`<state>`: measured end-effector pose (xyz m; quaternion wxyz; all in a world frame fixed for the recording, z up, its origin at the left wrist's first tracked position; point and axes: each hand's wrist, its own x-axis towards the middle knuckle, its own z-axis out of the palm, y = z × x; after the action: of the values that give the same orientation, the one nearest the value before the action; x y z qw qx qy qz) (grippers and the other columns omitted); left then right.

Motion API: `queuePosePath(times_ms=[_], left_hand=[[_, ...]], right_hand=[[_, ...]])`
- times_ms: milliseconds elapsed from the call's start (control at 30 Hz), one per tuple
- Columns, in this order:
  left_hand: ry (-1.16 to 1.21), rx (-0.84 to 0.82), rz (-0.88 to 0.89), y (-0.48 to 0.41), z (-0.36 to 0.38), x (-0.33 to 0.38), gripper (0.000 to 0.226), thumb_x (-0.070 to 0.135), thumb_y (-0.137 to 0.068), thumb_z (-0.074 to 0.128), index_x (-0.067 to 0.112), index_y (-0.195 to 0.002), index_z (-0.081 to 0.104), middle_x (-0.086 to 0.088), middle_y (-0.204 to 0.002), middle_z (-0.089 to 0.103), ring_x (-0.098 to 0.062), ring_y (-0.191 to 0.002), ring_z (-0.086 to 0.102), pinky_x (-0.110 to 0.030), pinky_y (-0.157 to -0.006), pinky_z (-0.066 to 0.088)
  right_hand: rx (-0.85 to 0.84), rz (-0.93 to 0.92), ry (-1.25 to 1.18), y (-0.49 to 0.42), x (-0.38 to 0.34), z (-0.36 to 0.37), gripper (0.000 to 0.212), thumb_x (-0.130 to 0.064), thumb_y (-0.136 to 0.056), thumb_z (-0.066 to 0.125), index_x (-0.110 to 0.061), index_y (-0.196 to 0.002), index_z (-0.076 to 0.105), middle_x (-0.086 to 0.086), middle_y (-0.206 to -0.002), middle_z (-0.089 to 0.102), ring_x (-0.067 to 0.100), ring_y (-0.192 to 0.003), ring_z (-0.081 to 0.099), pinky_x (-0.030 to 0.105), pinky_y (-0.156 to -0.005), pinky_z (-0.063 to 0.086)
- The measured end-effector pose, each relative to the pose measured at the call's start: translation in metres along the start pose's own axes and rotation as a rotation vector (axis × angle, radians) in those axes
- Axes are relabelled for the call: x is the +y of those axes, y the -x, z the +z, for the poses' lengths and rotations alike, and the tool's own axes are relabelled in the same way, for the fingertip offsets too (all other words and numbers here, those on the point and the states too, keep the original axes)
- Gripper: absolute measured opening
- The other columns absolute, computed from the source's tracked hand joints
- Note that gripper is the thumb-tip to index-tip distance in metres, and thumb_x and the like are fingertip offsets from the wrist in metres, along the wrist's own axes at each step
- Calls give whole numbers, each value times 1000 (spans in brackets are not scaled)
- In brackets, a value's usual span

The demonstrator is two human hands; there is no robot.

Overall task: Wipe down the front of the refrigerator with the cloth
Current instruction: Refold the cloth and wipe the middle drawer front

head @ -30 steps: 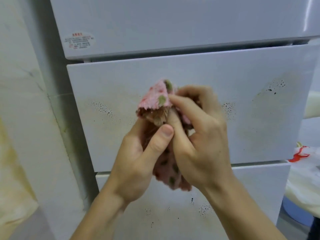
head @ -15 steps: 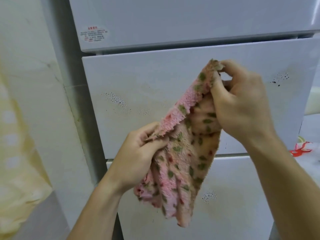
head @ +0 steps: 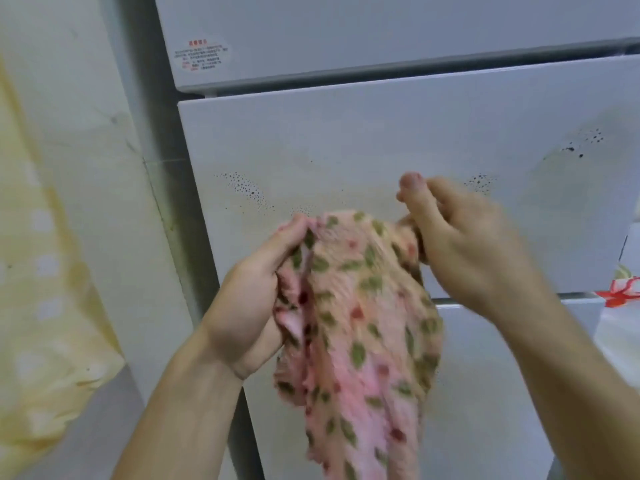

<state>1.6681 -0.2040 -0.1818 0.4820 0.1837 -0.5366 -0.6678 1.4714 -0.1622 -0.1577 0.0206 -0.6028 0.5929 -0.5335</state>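
Note:
A pink fleecy cloth (head: 360, 327) with green and red spots hangs spread out in front of the white refrigerator (head: 346, 147). My left hand (head: 256, 292) grips the cloth's left edge, fingers curled round it. My right hand (head: 464, 247) holds the cloth's upper right corner from behind, thumb raised; the hand is blurred. The middle door panel carries clusters of dark specks (head: 247, 190) and yellowish stains (head: 581, 147). The cloth hangs a little off the door surface.
A label sticker (head: 202, 55) sits on the upper door. A stained pale wall (head: 69, 168) stands left of the fridge, with yellowish fabric (head: 41, 341) at the far left. A white bag with red print (head: 620, 292) lies at the right edge.
The cloth went from bunched between both hands to opened out. My right hand has dropped from its high position, and the cloth now hangs lower and wider between the hands.

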Motion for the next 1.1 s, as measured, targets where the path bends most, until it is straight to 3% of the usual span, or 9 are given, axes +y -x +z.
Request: queuePosePath(times_ms=[100,233,367,567,700,800,933,1033,1100], left_hand=[[-40,30,67,3,4,4,43,35,-104,45,8,-113,77,-13,-117,77,-24,-110,75,-29,-93,58],[-274,98,107,5,-2,4,44,45,-101,54,13,-103,83,-18,-120,75,-29,-107,76,-39,-90,63],[-493,48,78,7,-11,5,91,71,-87,67,-14,-119,60,-45,-126,58,-60,-120,59,-68,-107,48],[-620,67,91,13,-15,13,47,51,-93,54,14,-90,84,-13,-97,81,-28,-95,79,-45,-99,57],[-370,182,126,11,-23,20,43,33,-98,53,9,-79,84,-14,-89,80,-24,-83,80,-31,-70,63],[-376,299,149,8,-34,25,39,33,-99,59,9,-73,76,-14,-80,77,-25,-73,77,-32,-63,62],[-423,444,171,8,-47,27,43,37,-92,69,17,-54,76,-5,-68,76,-16,-61,74,-23,-56,57],[-481,492,185,10,-56,27,34,44,-77,75,15,-61,78,-3,-74,78,-9,-66,73,-24,-69,56],[-483,535,205,10,-63,26,34,46,-73,75,12,-72,79,-1,-82,80,-6,-75,75,-27,-81,55]], right_hand=[[179,-61,180,27,17,13,60,-64,-103,24,-19,-75,52,-4,-67,60,27,-72,55,43,-65,26],[196,-172,-24,51,14,31,57,-68,-101,34,-21,-74,51,-5,-70,57,15,-70,57,39,-66,44],[-40,-18,-124,54,-4,42,59,-87,-75,56,-28,-83,54,-8,-80,62,10,-73,60,29,-66,49],[37,-30,-26,42,2,49,27,-35,-87,62,-14,-71,55,-1,-60,63,14,-59,58,36,-63,48],[81,274,-565,30,5,36,30,-37,-76,51,-7,-72,51,18,-73,55,18,-71,50,42,-65,42],[110,406,-836,24,11,27,10,-25,-84,56,-20,-89,63,3,-73,64,20,-68,56,34,-65,46],[177,327,-805,22,16,11,40,-6,-97,49,-33,-104,76,-2,-68,54,10,-49,39,21,-38,30],[92,293,-882,20,23,4,18,-13,-95,67,-25,-97,80,-4,-75,65,7,-55,55,18,-46,43],[-34,253,-871,19,27,0,29,-21,-78,79,-24,-107,77,-1,-85,75,12,-73,69,26,-66,55]])
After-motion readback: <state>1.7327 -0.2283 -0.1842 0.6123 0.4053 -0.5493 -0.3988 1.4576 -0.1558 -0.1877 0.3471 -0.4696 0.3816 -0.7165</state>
